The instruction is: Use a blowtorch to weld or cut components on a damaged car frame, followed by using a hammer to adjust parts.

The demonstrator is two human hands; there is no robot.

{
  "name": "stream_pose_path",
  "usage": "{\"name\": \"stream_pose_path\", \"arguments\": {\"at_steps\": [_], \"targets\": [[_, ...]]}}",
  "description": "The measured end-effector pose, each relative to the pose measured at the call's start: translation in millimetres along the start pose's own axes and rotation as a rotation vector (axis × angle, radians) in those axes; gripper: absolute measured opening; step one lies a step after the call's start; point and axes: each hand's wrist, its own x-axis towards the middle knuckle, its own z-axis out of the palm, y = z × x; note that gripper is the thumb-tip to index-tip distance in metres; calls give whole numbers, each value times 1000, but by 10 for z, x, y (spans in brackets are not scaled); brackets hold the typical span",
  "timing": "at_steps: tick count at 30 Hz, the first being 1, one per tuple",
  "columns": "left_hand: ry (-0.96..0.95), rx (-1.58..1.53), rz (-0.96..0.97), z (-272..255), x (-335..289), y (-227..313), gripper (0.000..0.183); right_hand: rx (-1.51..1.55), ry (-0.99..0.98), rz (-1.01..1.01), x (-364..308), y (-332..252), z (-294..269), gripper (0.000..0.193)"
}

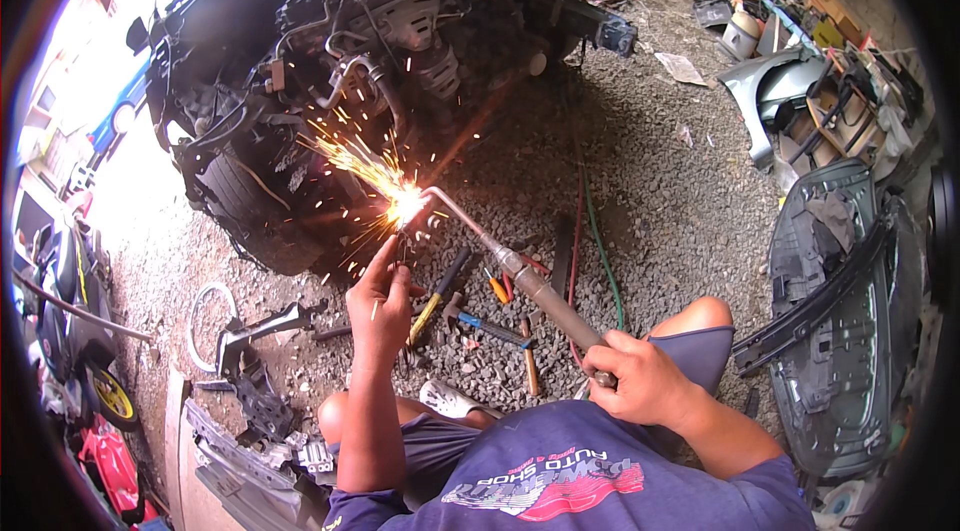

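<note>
My right hand [640,378] is wrapped round the handle of a gas torch [545,296], whose thin bent pipe reaches up and left. At its tip is a glaring white flame [403,203], throwing orange sparks toward the front of a stripped car [410,21]. Just below the flame, my left hand [380,306] has its thumb and forefinger close together. The glare hides the work at the tip, and whatever those fingers pinch cannot be made out. On the gravel beneath lie a blue-handled hammer [492,331], a yellow-and-black tool [438,296] and a wooden-handled tool [530,359].
A green hose [600,241] and a red hose [577,276] run across the gravel [680,201]. The car's tyre [245,193] is left of the sparks. Body panels [835,331] lie at right, with a fender [762,101] farther back. A motorcycle [85,331] stands at left.
</note>
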Motion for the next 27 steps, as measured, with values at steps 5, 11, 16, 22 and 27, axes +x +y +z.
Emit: {"name": "stream_pose_path", "arguments": {"at_steps": [5,11,16,22,27], "targets": [[-19,27,-10,-10,14,19,48,-11,-12,1,11,-3,-14,13],[-3,36,-19,-15,-6,86,48,2,-3,0,11,3,-9,13],[-14,56,-19,-7,22,67,49,-10,-66,62,19,-28,-51,14],[2,71,9,0,62,-17,49,-15,-45,40,34,-35,-77,13],[10,92,-13,10,75,-14,48,-26,-46,53,43,-32,-61,13]]}}
